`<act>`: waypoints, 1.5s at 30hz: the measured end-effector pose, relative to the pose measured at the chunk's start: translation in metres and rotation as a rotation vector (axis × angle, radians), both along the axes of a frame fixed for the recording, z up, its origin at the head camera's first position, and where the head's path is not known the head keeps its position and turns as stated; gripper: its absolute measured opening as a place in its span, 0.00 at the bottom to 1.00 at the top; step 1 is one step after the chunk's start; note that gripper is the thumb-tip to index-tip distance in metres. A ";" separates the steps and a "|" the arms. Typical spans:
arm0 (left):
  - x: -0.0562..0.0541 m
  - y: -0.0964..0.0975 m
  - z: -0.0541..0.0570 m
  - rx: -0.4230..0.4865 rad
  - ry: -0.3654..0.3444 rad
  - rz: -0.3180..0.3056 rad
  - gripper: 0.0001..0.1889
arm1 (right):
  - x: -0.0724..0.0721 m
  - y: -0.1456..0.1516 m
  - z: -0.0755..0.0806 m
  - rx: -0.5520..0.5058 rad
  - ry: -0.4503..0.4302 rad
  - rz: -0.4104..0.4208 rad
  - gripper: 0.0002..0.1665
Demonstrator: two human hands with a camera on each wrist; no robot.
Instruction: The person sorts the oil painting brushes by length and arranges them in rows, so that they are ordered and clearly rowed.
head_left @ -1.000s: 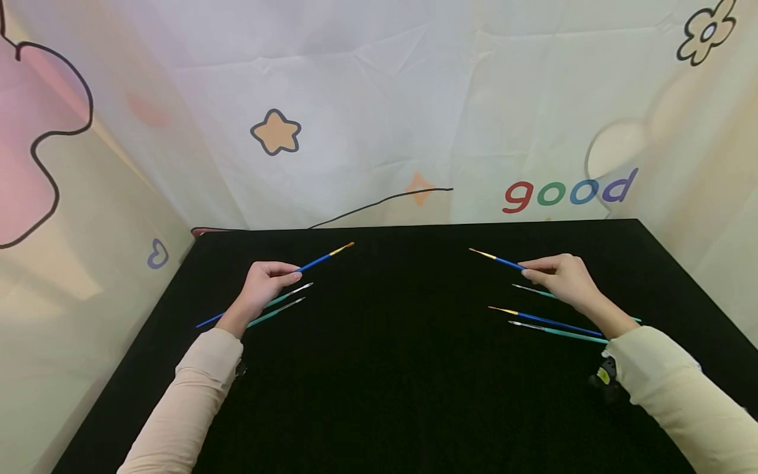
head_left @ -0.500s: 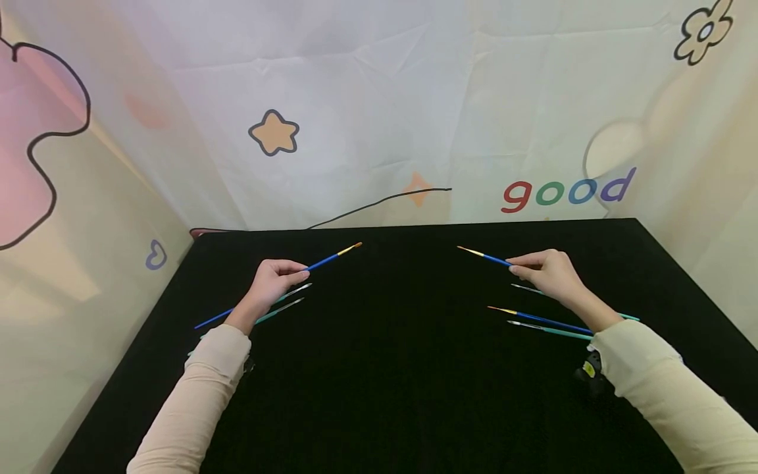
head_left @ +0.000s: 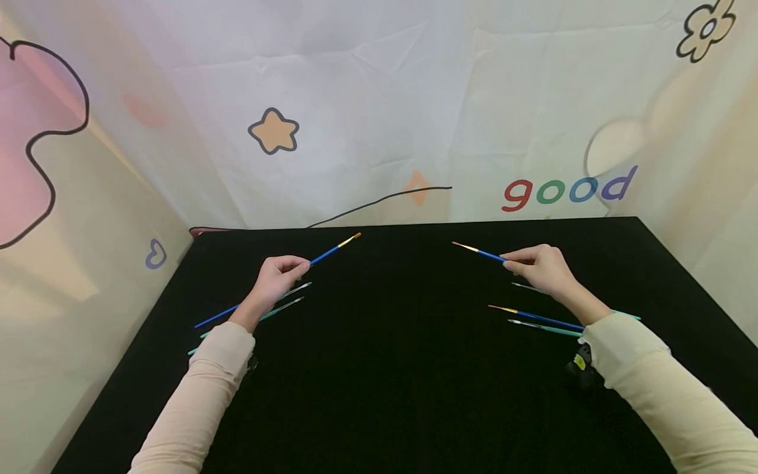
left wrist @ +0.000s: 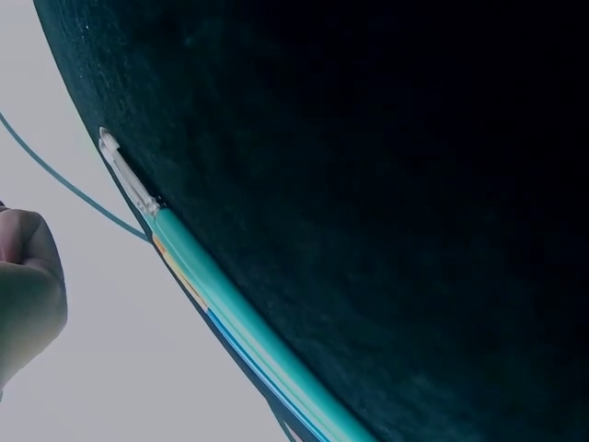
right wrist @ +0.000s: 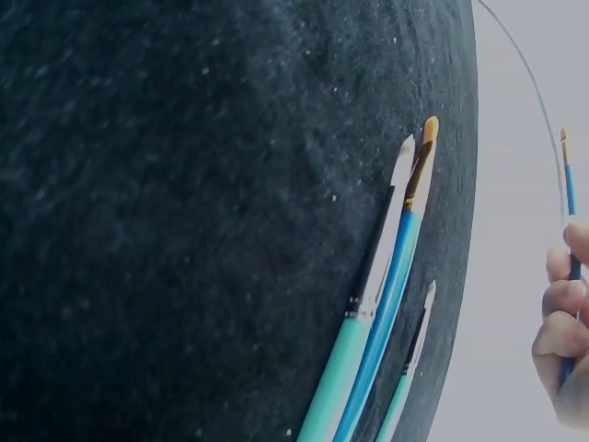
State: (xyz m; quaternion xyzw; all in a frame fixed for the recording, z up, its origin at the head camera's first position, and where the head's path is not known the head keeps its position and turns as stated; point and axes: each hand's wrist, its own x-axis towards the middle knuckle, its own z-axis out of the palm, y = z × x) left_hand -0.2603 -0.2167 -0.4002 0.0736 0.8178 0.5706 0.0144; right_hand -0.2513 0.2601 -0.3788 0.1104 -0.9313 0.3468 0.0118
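In the head view my left hand [head_left: 277, 280] pinches a paintbrush [head_left: 334, 250] with a blue handle and yellow ferrule, its bristles pointing up and right. My right hand [head_left: 547, 270] pinches a similar blue paintbrush [head_left: 480, 253], bristles toward the upper left. Both are raised above the table; the fingers hide part of each handle. Below my left hand lie two teal paintbrushes [head_left: 283, 307] and a blue handle [head_left: 216, 316], partly covered by the arm. Under my right arm lie a blue paintbrush [head_left: 541, 318] and two teal paintbrushes [head_left: 547, 328].
A black tabletop [head_left: 379, 368] spans the space between both arms. Behind it hangs a pale printed cloth [head_left: 367, 118] with a star and the word "good". The table's back edge runs just beyond the held brushes.
Both hands have moved inward and slightly away from me with their blue paintbrushes, narrowing the gap between the bristle tips. The brushes on the table stay in place.
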 end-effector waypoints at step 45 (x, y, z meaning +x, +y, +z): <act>-0.025 0.047 -0.001 -0.160 -0.203 0.057 0.14 | -0.001 -0.011 -0.007 -0.033 -0.044 -0.019 0.17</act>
